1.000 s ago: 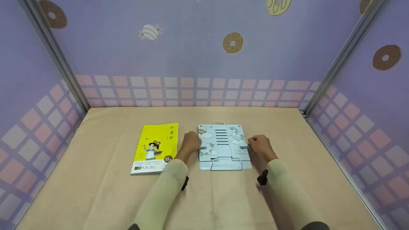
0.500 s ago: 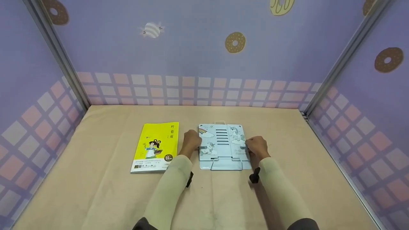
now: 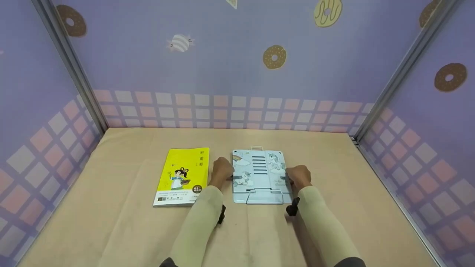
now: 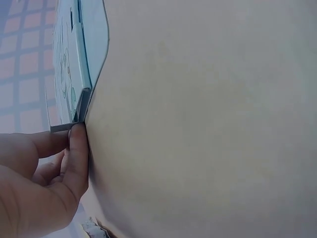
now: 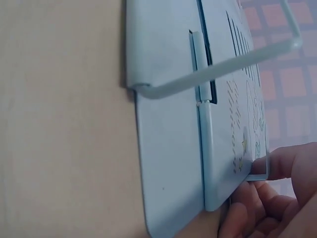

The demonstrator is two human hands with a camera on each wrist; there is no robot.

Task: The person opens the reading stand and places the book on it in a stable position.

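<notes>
A light-blue metal book stand (image 3: 261, 182) with unicorn pictures and a row of slots lies folded on the cloth. At its left edge my left hand (image 3: 222, 170) pinches a narrow grey side clip (image 4: 63, 127) between thumb and finger. My right hand (image 3: 300, 176) grips the opposite edge, its thumb at the matching side clip (image 5: 258, 177) and its other fingers curled beneath. A bent wire bracket (image 5: 223, 69) juts out from the stand's front in the right wrist view. Both hands partly cover the clips in the head view.
Left of the stand lies a yellow book (image 3: 185, 163) with a cartoon figure on its cover, close to my left forearm. A beige cloth (image 3: 126, 222) covers the table. Purple patterned panels (image 3: 222, 74) enclose the back and sides.
My right hand has moved inward to the stand's right edge. The left hand stays at the left edge. The head view has shifted slightly; stand and book keep their places.
</notes>
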